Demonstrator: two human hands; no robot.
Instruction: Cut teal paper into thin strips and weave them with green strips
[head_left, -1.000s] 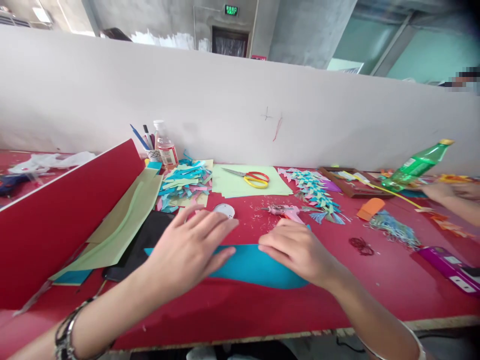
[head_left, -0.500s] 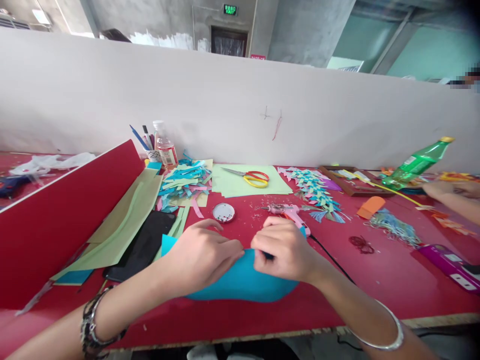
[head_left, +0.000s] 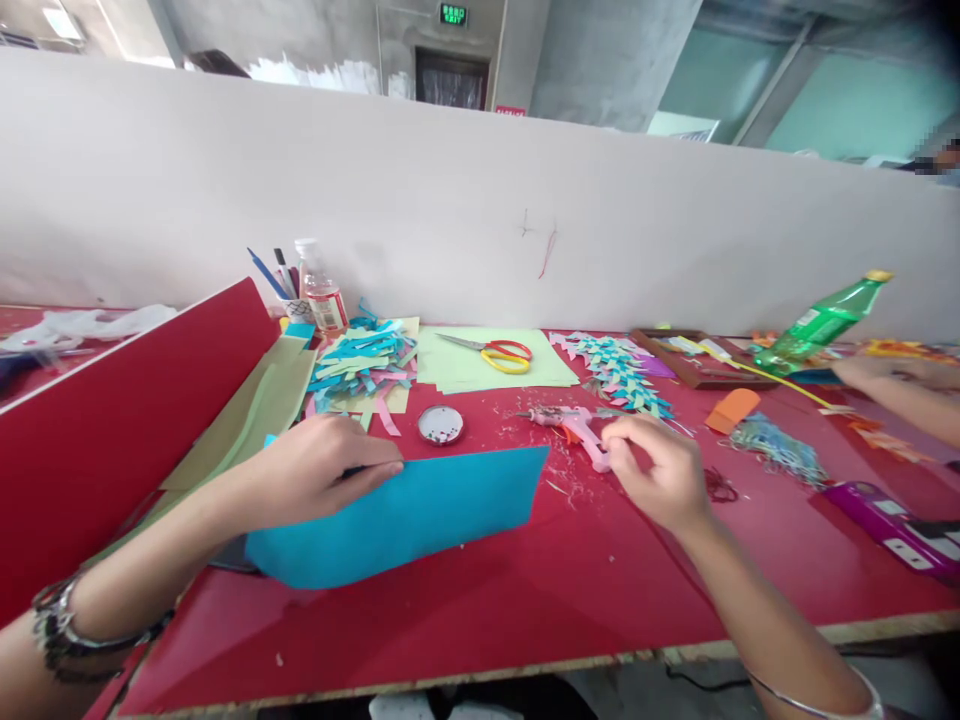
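Observation:
A sheet of blue paper (head_left: 420,520) hangs above the red table, gripped along its upper edge by my left hand (head_left: 319,468). Its right end is free. My right hand (head_left: 664,475) is apart from the sheet, fingers curled and pinched beside the handle of a pink glue gun (head_left: 574,425). Whether the fingers touch the handle or hold anything small, I cannot tell. Behind the sheet lies a round white lid (head_left: 441,425) with dark bits in it. Scissors (head_left: 491,352) with red and yellow handles rest on pale green paper (head_left: 450,370).
Cut paper strips (head_left: 360,360) are heaped at the back left, beside a clear bottle (head_left: 324,300). A woven paper piece (head_left: 619,375), an orange paper piece (head_left: 733,408), a thread bundle (head_left: 780,445) and a purple box (head_left: 892,525) lie rightward. Another person's hands (head_left: 892,378) are far right.
My right hand has let go of the blue paper and moved right, to the glue gun's handle. My left hand has carried the sheet leftward.

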